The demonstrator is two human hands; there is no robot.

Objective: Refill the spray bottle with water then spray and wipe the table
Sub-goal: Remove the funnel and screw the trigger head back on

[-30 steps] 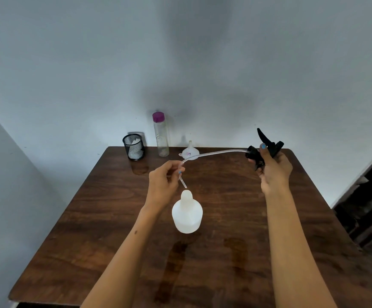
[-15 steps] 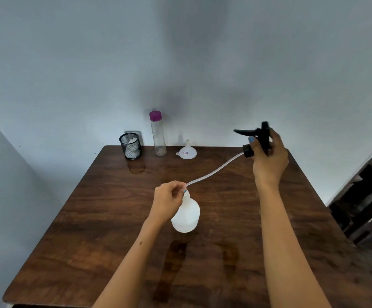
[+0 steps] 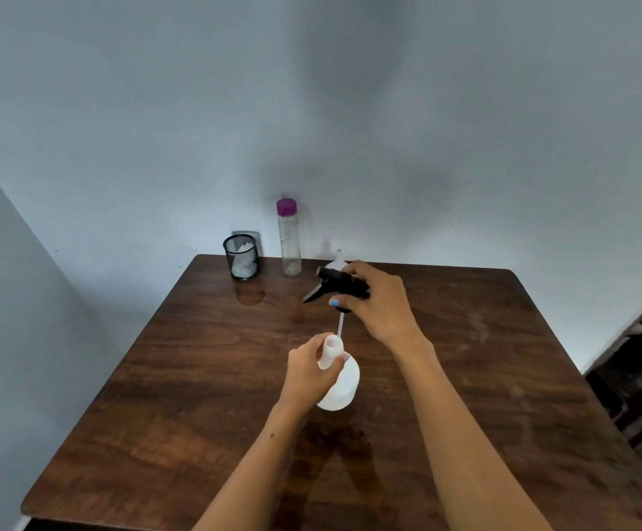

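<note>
Since half a second ago, my right hand [image 3: 379, 300] has swung the sprayer [image 3: 336, 286] in from the right side of the table [image 3: 196, 377] to a spot above the bottle [image 3: 336, 381], and the tube [image 3: 340, 324] that then slanted across now hangs nearly straight down into the open neck. My left hand [image 3: 310, 371], which was pinching the tube's tip at the mouth, has dropped to the neck itself.

Right fingers are closed around the black sprayer, thumb on its near side, nozzle pointing left, trigger angled down and left. The head is held clear above the neck, not yet seated. Left fingers and thumb are curled round the white neck; the bottle stands upright on the table near its middle.

At the far edge stand a mesh cup [image 3: 241, 261] with something white inside and, just to its right, a clear flask [image 3: 288, 239] with a purple cap. A funnel [image 3: 338, 259] peeks out behind the sprayer.
</note>
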